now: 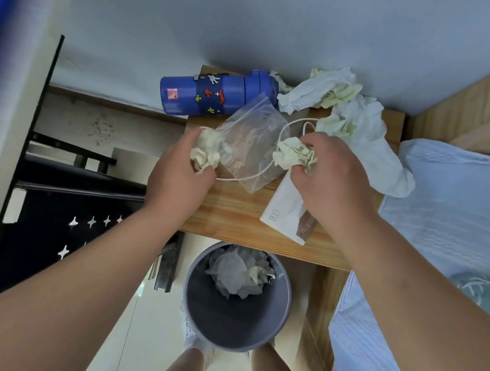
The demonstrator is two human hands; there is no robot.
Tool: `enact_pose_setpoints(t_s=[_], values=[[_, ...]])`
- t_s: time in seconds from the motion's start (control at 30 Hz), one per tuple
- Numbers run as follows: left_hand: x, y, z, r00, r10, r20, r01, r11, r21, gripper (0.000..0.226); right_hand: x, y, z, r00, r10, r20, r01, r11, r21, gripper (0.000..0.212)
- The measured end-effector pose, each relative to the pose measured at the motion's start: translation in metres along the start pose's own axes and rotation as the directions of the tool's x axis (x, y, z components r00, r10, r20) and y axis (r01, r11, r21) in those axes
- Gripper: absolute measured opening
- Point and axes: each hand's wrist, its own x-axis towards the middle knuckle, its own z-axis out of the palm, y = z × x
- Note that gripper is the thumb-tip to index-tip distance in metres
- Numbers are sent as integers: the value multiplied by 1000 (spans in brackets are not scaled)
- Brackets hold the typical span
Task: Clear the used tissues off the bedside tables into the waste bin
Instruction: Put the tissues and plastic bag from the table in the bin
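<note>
While a crumpled cream tissue wad is clenched in the left hand and another crumpled cream tissue in the right hand, both are best carried past the wooden bedside table's front edge and released over the round grey waste bin.

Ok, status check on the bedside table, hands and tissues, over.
Left hand closed on a crumpled tissue; right hand closed on another. More tissues at table's far edge. Waste bin below, partly filled. Plastic bag, cable between hands.
</note>
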Motion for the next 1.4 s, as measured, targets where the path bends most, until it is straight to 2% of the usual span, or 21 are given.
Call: enact_pose_setpoints(t_s=[0.1,0.2,0.43,0.57,0.73,0.83,0.93,1.0,1.1,1.17,1.23,1.4], values=[[-26,-1,-8,987,-155,-30,142,956,-256,62,-14,-2,-13,999,10,-53,-6,997,78,47],[-54,-3,-11,972,-234,-36,205,907,-367,60,-32,-1,-23,996,22,-91,-6,986,168,47],[-118,-10,-6,984,-177,-19,139,831,-539,69,-93,7,-18,988,84,-128,-35,938,346,45],[-156,-19,3,994,-82,74,109,850,-516,74,-140,20,4,986,150,-77,-104,900,424,46],[-198,-55,26,973,-82,214,158,916,-368,82,-202,37,54,976,219,19,-200,851,485,48],[-209,-85,48,937,-134,321,222,941,-255,78,-227,54,97,944,288,158,-329,845,422,47],[-208,-111,70,909,-175,379,224,971,-87,72,-239,68,133,892,352,282,-430,852,297,51],[-202,-128,87,883,-200,425,220,976,3,67,-243,73,155,867,371,332,-467,836,287,56],[-192,-147,103,806,-261,532,264,962,71,76,-247,78,179,826,370,425,-513,806,296,72],[-187,-157,112,788,-276,551,236,961,145,78,-248,81,187,799,384,463,-539,798,269,79],[-186,-161,116,797,-278,536,215,960,177,72,-248,84,189,789,398,468,-550,797,249,78],[-186,-134,108,836,-232,497,213,972,97,46,-234,81,158,820,396,414,-527,805,274,61]])
